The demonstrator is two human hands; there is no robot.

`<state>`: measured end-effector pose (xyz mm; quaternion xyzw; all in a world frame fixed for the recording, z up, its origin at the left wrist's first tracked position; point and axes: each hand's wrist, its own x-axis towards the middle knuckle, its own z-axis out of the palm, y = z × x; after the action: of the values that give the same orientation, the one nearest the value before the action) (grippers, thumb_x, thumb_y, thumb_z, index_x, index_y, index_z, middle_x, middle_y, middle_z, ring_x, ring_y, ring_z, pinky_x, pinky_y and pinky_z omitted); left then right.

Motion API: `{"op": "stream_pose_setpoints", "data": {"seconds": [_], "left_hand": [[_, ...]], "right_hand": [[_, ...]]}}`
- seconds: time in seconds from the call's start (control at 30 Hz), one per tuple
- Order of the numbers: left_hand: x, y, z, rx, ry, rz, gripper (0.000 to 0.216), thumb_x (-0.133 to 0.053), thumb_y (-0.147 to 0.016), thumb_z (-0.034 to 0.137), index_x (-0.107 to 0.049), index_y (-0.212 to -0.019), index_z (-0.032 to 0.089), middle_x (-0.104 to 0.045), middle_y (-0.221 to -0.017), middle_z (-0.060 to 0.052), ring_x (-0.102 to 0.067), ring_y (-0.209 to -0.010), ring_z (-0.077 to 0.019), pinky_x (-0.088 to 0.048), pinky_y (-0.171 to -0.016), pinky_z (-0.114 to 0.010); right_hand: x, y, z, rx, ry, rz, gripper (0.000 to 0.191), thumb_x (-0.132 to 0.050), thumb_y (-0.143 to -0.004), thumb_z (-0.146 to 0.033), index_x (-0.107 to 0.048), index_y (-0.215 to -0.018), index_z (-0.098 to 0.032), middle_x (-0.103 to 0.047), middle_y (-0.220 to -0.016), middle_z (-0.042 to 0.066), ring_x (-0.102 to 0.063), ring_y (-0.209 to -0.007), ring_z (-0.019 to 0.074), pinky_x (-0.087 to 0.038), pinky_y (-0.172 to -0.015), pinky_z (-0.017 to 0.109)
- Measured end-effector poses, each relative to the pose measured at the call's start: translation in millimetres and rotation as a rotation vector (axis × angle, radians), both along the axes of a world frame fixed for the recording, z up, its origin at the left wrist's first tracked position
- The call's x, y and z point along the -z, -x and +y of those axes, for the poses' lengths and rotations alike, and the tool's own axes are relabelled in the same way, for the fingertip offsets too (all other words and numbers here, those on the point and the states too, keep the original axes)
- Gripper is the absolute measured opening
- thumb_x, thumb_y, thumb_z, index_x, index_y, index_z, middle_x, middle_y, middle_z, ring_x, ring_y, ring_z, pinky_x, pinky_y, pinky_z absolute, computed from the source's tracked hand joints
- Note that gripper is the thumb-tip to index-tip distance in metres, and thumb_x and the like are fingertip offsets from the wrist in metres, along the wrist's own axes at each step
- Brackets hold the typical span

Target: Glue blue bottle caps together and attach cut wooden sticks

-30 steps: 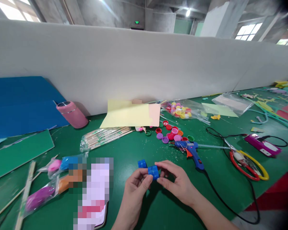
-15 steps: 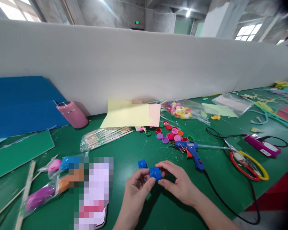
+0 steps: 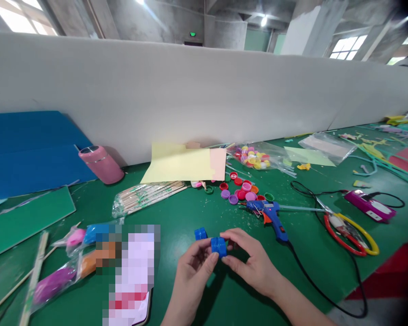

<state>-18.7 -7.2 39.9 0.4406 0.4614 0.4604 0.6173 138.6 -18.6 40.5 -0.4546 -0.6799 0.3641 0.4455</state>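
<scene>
Both my hands meet low in the middle of the green table. My left hand (image 3: 193, 271) and my right hand (image 3: 250, 262) pinch a stack of blue bottle caps (image 3: 219, 246) between their fingertips, holding it just above the table. A single blue cap (image 3: 200, 233) lies on the table just left of and beyond the stack. A blue glue gun (image 3: 271, 215) lies to the right of my right hand, its black cord running off toward the table's near right edge.
Loose coloured caps (image 3: 243, 191) and a bag of caps (image 3: 256, 157) lie beyond. A bundle of sticks (image 3: 146, 195), a pink bottle (image 3: 99, 164), paper sheets (image 3: 183, 163), clay bags (image 3: 61, 276), scissors (image 3: 350, 228) and a purple device (image 3: 369, 205) surround the hands. A white wall (image 3: 204, 99) backs the table.
The stack of blue caps has turned slightly between my fingers. The view has tipped down a little. The hands stay in about the same place.
</scene>
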Motion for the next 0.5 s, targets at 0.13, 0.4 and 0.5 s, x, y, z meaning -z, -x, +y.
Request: {"op": "stream_pose_setpoints", "data": {"seconds": [0.13,0.4,0.5], "left_hand": [[0.4,0,0,-0.016,-0.002,-0.024,0.020,-0.068,-0.064,0.024,-0.066,-0.083,0.018,-0.065,-0.072,-0.002,-0.054,-0.069,-0.0145,-0.042,-0.066,-0.025],[3.9,1,1,-0.018,-0.015,-0.029,0.023,-0.066,-0.067,0.024,-0.065,-0.090,0.019,-0.066,-0.081,-0.003,-0.057,-0.077,-0.0162,-0.043,-0.072,-0.027],[7.4,2,-1,0.023,-0.085,0.035,0.030,-0.063,-0.070,0.026,-0.062,-0.099,0.020,-0.063,-0.093,-0.005,-0.057,-0.084,-0.0175,-0.044,-0.076,-0.029]], "right_hand": [[0.9,0,1,-0.004,-0.004,0.026,0.033,-0.059,-0.077,-0.023,-0.055,-0.109,-0.023,-0.057,-0.101,0.005,-0.054,-0.080,0.0159,-0.046,-0.073,0.027],[4.9,7,-1,0.049,-0.002,0.046,0.033,-0.059,-0.076,-0.021,-0.053,-0.109,-0.023,-0.055,-0.101,0.005,-0.054,-0.079,0.0155,-0.046,-0.073,0.027],[6.7,11,-3,0.085,-0.032,0.066,0.032,-0.058,-0.076,-0.020,-0.051,-0.106,-0.021,-0.053,-0.096,0.005,-0.052,-0.076,0.0150,-0.045,-0.070,0.027]]}}
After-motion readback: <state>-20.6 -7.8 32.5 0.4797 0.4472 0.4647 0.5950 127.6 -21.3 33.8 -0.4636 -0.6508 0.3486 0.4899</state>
